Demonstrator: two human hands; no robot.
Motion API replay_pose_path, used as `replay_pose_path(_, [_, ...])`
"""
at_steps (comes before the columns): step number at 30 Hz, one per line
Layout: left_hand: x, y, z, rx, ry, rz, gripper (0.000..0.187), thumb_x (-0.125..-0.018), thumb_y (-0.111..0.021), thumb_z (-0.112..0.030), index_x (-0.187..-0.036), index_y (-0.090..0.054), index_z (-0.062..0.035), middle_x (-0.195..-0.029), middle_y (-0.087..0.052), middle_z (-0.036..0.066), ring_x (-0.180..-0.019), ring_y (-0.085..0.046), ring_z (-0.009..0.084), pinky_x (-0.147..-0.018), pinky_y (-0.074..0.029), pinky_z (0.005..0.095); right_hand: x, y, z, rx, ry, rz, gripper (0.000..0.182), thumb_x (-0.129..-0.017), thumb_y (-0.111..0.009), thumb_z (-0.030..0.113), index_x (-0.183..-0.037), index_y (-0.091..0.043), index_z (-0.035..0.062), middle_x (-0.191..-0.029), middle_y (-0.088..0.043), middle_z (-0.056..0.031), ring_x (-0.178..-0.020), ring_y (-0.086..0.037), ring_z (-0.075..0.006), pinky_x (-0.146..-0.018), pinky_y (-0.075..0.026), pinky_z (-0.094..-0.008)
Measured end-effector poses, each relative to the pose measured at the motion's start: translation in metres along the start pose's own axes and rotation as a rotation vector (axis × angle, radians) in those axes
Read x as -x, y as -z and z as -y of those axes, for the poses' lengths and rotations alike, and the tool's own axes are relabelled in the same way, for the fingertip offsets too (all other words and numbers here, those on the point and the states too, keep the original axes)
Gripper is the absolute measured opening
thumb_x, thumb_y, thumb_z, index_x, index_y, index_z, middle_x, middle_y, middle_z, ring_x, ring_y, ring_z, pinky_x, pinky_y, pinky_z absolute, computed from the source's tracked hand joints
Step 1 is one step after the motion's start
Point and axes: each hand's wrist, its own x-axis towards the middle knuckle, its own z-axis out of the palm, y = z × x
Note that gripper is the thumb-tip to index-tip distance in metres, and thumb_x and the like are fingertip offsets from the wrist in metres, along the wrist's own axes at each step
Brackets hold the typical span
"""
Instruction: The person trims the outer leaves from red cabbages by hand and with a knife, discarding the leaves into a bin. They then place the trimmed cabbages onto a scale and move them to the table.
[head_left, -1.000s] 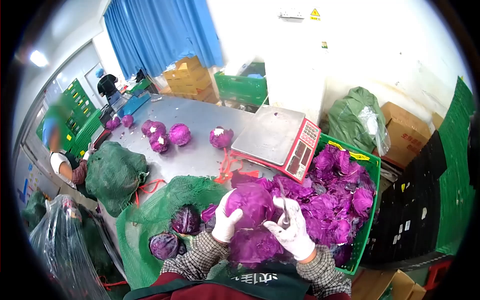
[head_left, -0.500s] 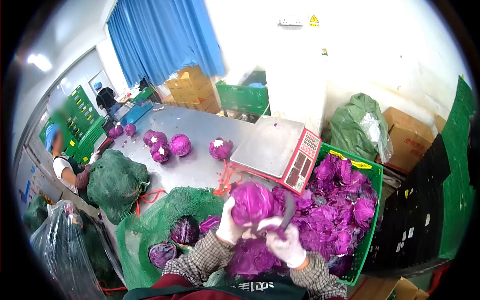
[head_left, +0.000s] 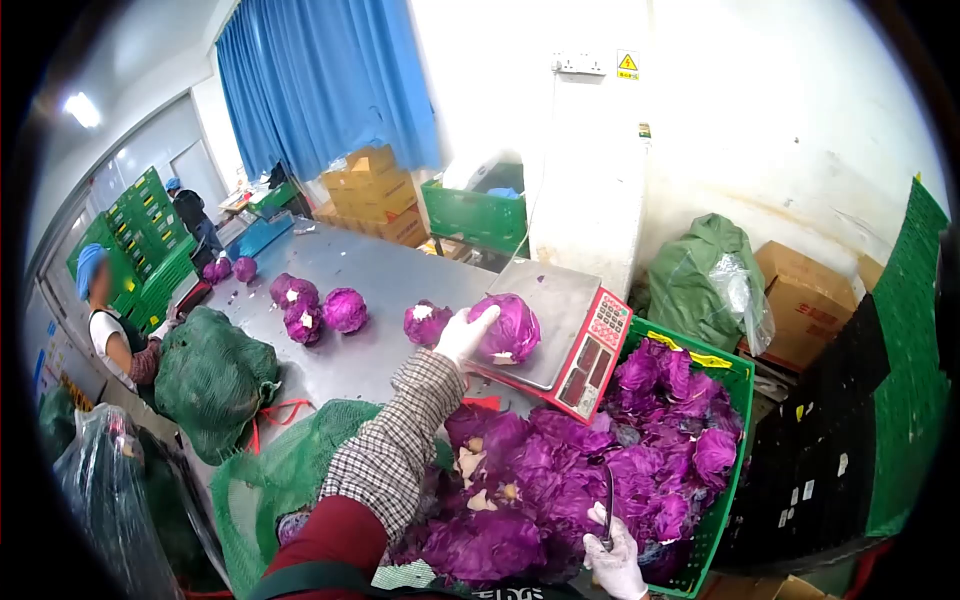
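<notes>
My left hand (head_left: 464,338), in a white glove, grips a purple cabbage (head_left: 512,330) at the near left side of the scale's metal platform (head_left: 545,283). The cabbage overlaps the platform in this view, its pale cut stem facing down. Low at the right, my gloved right hand (head_left: 620,562) is closed round a knife (head_left: 609,492) with a thin, dark curved blade pointing up. Loose purple cabbage leaves (head_left: 625,455) and pale stem pieces (head_left: 470,462) lie between my hands and fill the green crate (head_left: 738,440).
Several trimmed cabbages (head_left: 345,310) sit on the metal table (head_left: 390,275). An open green mesh bag (head_left: 250,490) lies front left, with a full mesh bag (head_left: 215,370) behind it. A person in a blue cap (head_left: 90,270) stands at the left. Cardboard boxes (head_left: 375,195) stand beyond the table.
My left hand has carried the cabbage forward from in front of me to the scale. My right hand has dropped back toward the crate's near end, the knife still in it.
</notes>
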Motion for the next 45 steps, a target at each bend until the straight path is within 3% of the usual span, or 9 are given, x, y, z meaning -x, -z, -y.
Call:
replay_pose_path(6, [0.045,0.022,-0.038,-0.171,-0.005,0.047,0.1,-0.086,-0.064,-0.056,-0.147,-0.021,0.01,-0.151,-0.029,0.029,-0.141,-0.032,0.0342,-0.114,-0.029,0.0388,-0.002,-0.049,0.041,-0.666,-0.249,0.173,0.047,-0.097,-0.051,0.006,-0.142,-0.04,-0.0007,-0.116,-0.065,-0.0074,-0.058,-0.051,-0.0031,-0.052,-0.042,-0.017])
replay_pose_path(13, [0.036,0.045,-0.026,-0.118,-0.156,-0.138,0.096,-0.084,-0.073,-0.045,-0.146,-0.024,0.0096,-0.131,-0.05,0.019,-0.121,-0.049,0.0221,-0.102,-0.04,0.0332,0.019,-0.056,0.037,-0.823,-0.408,0.632,0.039,-0.098,-0.057,0.019,-0.131,-0.051,-0.0015,-0.099,-0.07,-0.0082,-0.059,-0.056,-0.0056,-0.05,-0.042,-0.0196])
replay_pose_path(23, [0.079,0.022,-0.048,-0.567,-0.495,-0.032,0.116,-0.065,-0.088,-0.043,-0.149,-0.021,0.0021,-0.148,-0.027,0.029,-0.141,-0.027,0.0348,-0.115,-0.025,0.0415,-0.036,-0.03,0.035,-0.565,-0.38,0.204,0.022,-0.094,-0.06,0.011,-0.113,-0.059,-0.0005,-0.094,-0.068,-0.0094,-0.062,-0.06,-0.01,-0.058,-0.049,-0.0222])
replay_pose_path(27, [0.068,0.016,-0.036,-0.906,-0.731,-0.052,0.127,-0.055,-0.088,-0.051,-0.149,-0.021,0.0024,-0.151,-0.022,0.031,-0.14,-0.025,0.0441,-0.116,-0.024,0.0459,-0.117,-0.013,0.038,-0.2,-0.181,0.115,0.024,-0.09,-0.063,0.007,-0.113,-0.06,0.005,-0.089,-0.063,-0.0044,-0.072,-0.061,-0.0127,-0.064,-0.051,-0.0282])
replay_pose_path(29, [0.064,0.01,-0.035,-0.982,-0.713,-0.025,0.129,-0.053,-0.088,-0.049,-0.151,-0.018,-0.0038,-0.153,-0.017,0.031,-0.141,-0.021,0.0474,-0.114,-0.024,0.0513,-0.171,-0.02,0.01,0.59,0.543,-0.041,0.025,-0.087,-0.064,0.008,-0.112,-0.061,0.007,-0.105,-0.061,-0.0099,-0.093,-0.06,-0.022,-0.079,-0.051,-0.0372])
replay_pose_path(33, [0.056,-0.002,-0.026,-1.038,-0.623,-0.006,0.128,-0.054,-0.088,-0.046,-0.153,-0.016,-0.0082,-0.156,-0.01,0.027,-0.142,-0.016,0.0476,-0.111,-0.026,0.0566,-0.283,-0.048,0.0,0.869,0.913,-0.192,0.039,-0.074,-0.07,0.007,-0.113,-0.065,0.0102,-0.115,-0.058,-0.013,-0.102,-0.056,-0.0294,-0.089,-0.047,-0.039])
replay_pose_path(37, [0.05,-0.001,-0.019,-1.036,-0.693,-0.054,0.121,-0.056,-0.088,-0.043,-0.151,-0.021,-0.0091,-0.154,-0.016,0.027,-0.137,-0.027,0.0481,-0.108,-0.034,0.0524,-0.343,-0.096,0.006,-0.006,0.202,-0.008,0.04,-0.088,-0.067,0.016,-0.12,-0.056,-0.0057,-0.114,-0.061,-0.0179,-0.106,-0.059,-0.0243,-0.094,-0.046,-0.0333])
replay_pose_path(41, [0.042,-0.004,-0.006,-0.955,-0.769,-0.121,0.109,-0.061,-0.084,-0.04,-0.149,-0.027,-0.0096,-0.149,-0.025,0.029,-0.133,-0.031,0.051,-0.109,-0.035,0.0529,-0.356,-0.078,0.001,0.185,0.219,0.061,0.023,-0.092,-0.06,0.01,-0.111,-0.06,-0.0024,-0.093,-0.066,-0.0072,-0.068,-0.063,-0.0158,-0.067,-0.053,-0.0272])
replay_pose_path(45, [0.041,-0.003,-0.004,-0.879,-0.708,-0.092,0.102,-0.064,-0.08,-0.039,-0.148,-0.029,-0.0097,-0.148,-0.027,0.029,-0.134,-0.029,0.0499,-0.11,-0.035,0.0525,-0.281,-0.052,0.071,-0.573,-0.039,0.005,0.018,-0.095,-0.057,0.01,-0.109,-0.062,0.0002,-0.079,-0.062,-0.0036,-0.053,-0.052,-0.0072,-0.046,-0.042,-0.0228])
